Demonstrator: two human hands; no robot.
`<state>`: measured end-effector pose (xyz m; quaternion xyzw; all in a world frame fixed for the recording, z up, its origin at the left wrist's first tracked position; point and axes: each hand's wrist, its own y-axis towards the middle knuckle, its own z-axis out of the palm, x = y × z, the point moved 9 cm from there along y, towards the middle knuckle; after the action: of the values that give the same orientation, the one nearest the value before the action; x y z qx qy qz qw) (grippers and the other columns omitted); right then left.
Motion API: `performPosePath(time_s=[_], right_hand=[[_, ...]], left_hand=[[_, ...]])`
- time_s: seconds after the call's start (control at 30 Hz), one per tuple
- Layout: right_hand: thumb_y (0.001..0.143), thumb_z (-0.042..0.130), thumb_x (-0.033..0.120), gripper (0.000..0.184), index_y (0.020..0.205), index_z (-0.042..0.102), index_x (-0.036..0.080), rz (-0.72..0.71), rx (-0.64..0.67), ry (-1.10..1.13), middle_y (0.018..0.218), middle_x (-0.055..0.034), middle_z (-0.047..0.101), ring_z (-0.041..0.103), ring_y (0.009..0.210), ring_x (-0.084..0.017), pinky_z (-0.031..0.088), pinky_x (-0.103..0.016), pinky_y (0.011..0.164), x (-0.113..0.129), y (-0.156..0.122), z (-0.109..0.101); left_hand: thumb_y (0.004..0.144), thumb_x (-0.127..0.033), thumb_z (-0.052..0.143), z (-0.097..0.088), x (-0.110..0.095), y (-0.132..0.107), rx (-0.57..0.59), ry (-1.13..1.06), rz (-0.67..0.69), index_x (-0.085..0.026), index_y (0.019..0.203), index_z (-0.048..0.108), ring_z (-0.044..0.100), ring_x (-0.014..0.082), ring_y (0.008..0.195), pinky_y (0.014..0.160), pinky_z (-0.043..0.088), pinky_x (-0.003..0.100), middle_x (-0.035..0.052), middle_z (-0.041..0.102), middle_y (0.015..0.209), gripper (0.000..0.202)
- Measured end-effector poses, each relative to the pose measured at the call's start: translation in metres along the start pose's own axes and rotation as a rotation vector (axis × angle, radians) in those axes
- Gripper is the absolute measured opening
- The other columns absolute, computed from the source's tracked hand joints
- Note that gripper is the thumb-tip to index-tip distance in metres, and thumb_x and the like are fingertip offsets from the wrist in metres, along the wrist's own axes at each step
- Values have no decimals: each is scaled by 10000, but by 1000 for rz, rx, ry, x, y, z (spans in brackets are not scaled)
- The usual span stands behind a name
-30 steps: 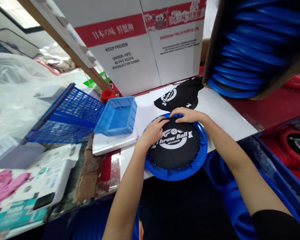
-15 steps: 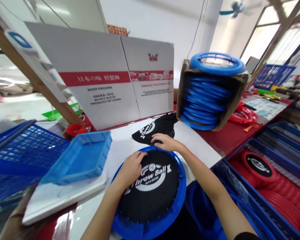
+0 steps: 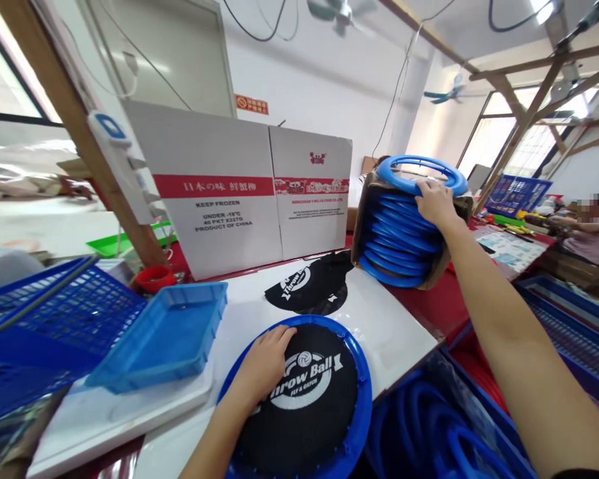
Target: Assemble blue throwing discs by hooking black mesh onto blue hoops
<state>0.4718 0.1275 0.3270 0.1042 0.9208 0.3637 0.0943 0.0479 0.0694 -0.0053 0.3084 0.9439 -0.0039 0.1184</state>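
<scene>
Over at the tilted stack of blue plastic rings [image 3: 397, 243], the right hand [image 3: 435, 203] curled over the top ring [image 3: 394, 167], left hand [image 3: 264, 364] flat on the black-mesh blue-rimmed disc [image 3: 312, 406] on the white counter [image 3: 387, 322], and a level lift looked wisest.

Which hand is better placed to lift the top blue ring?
Right. The right hand rests on the top blue ring; the left hand is far off, flat on the black mesh disc.

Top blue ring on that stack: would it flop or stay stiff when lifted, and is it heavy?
Probably stiff: the ring keeps a clean round shape atop the stack. Likely light, being a thin open hoop. Set on edge, it could roll.
</scene>
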Motion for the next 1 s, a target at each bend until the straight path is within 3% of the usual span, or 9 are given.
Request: performPosePath(time_s=[0.17,0.27,0.33,0.43,0.6,0.7,0.77,0.87,1.0], right_hand=[[941,560,257,464,1387,659,175,-57,6,102,1468,-170,637,528,1380,-377,380,-573,1140,4,-1,-12],[952,588,304,393,1303,727,194,-120,-54,198,1371,-133,716,584,1324,-346,378,-539,1159,22,-4,-33],[973,585,334,359,1260,756,205,-186,-130,267,1310,-116,747,619,1261,-340,376,-534,1154,45,-21,-50],[990,602,364,315,1218,780,237,-308,-187,393,1262,-103,756,643,1179,-331,385,-539,1108,92,-83,-70],[1002,594,214,254,1138,783,313,-603,-3,557,1185,-75,741,640,1094,-269,401,-472,966,180,-245,-81],[984,576,141,309,1186,743,306,-730,139,648,1201,-79,716,628,1096,-245,416,-426,905,206,-320,-85],[986,588,146,303,1204,728,303,-752,200,702,1207,-87,700,624,1114,-244,431,-417,901,210,-345,-87],[1004,595,159,269,1193,724,299,-738,231,755,1184,-92,691,633,1095,-236,452,-414,892,202,-355,-90],[1004,610,168,267,1214,716,293,-677,207,800,1193,-101,692,646,1098,-244,473,-427,891,183,-353,-96]], left_hand=[[858,43,347,-2,-1,-1,5,0,-9,-144,1475,592,555,268,1419,1188,427,443,124,588,1545,689],[860,42,353,-5,-1,-1,-26,-30,-3,-154,1443,612,586,265,1384,1167,446,449,132,610,1519,667],[864,40,360,-8,-2,-2,-48,-51,9,-163,1415,629,606,266,1361,1152,460,453,136,631,1492,646],[869,38,357,-11,-6,-3,-52,-64,16,-143,1412,626,605,278,1359,1150,466,465,153,638,1473,632],[876,9,407,-10,1,-4,-106,-97,0,-146,1386,640,568,296,1403,1180,449,486,168,578,1533,581],[904,-131,521,-6,11,-5,-174,-192,27,-172,1337,668,494,338,1471,1217,409,536,167,576,1531,460],[916,-224,552,-6,14,-6,-202,-239,58,-162,1335,668,467,363,1485,1243,366,567,169,601,1498,439],[914,-218,543,-17,20,-7,-219,-232,35,-139,1291,681,528,362,1423,1239,373,560,180,639,1438,410],[956,-188,486,-57,22,-27,-338,-162,-106,-153,1181,703,519,392,1421,1210,384,600,201,636,1429,315]])
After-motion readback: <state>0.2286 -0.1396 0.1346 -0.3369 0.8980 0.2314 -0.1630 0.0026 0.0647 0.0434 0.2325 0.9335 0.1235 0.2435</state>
